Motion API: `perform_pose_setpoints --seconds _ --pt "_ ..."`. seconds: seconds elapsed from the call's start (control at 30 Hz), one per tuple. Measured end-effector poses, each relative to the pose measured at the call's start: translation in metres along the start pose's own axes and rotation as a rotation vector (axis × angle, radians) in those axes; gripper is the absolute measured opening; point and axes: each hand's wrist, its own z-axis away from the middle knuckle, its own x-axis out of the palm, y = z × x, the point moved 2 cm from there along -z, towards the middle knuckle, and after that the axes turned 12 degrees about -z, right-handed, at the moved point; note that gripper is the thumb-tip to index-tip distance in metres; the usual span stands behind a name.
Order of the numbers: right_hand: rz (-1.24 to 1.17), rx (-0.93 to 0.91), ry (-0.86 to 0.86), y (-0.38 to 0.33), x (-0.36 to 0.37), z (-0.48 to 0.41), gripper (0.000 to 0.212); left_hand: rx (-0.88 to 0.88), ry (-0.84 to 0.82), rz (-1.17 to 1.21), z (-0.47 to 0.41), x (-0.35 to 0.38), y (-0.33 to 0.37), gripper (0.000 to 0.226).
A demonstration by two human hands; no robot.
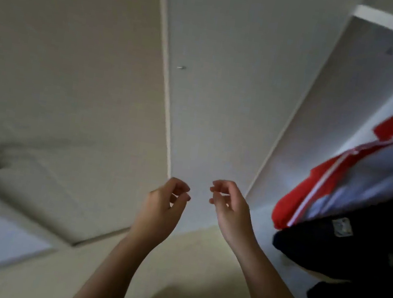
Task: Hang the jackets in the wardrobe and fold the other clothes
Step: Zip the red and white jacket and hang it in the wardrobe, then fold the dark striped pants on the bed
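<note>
Blurred jackets (367, 189) run off the right edge.

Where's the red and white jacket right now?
Head view, far right: the red and white jacket sits inside the open wardrobe, against a dark garment, to the right of the right hand.
</note>
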Motion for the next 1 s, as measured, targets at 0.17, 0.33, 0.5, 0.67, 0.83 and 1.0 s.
perform_pose_setpoints --seconds 0.17,0.33,0.5,0.67,0.83,1.0 --pt "0.065 -0.022 -0.467 -0.015 0.144 0.062 0.01 -0.271 0.319 0.082 0.112 -0.101 -0.09 0.023" --pt "0.045 -0.063 -0.782 -0.035 0.284 0.162 0.015 -0.461 0.529 0.107 0.247 -0.187 -0.17 0.026" --pt "-0.009 -0.043 -1.034 -0.053 0.413 0.287 0.018 -0.65 0.8 0.118 0.395 -0.276 -0.236 0.026" --pt "-0.001 -0.044 -1.282 -0.066 0.508 0.393 0.019 -0.782 0.983 0.126 0.504 -0.332 -0.276 0.02" --pt "0.043 -0.026 -1.448 -0.066 0.585 0.467 0.019 -0.877 1.147 0.126 0.588 -0.361 -0.322 0.02" --pt "0.072 -0.051 -1.619 -0.059 0.67 0.531 0.02 -0.968 1.273 0.117 0.648 -0.391 -0.377 0.022"
